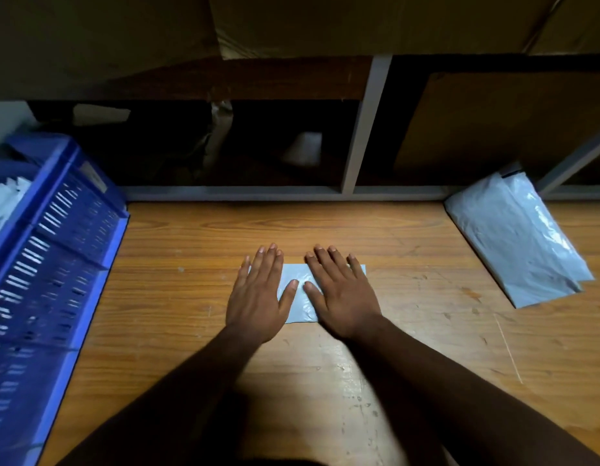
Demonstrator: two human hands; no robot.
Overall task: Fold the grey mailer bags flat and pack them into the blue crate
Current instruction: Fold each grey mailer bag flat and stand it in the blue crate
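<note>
Both hands lie flat, fingers spread, on a folded grey mailer bag in the middle of the wooden bench: the left hand and right hand press with no closed grip. The blue crate stands at the left, a stack of unfolded mailer bags at the right.

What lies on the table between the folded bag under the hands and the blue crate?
Nothing: in the head view, only bare wooden table separates the folded bag from the blue crate. The left hand overhangs the bag's left edge.
</note>
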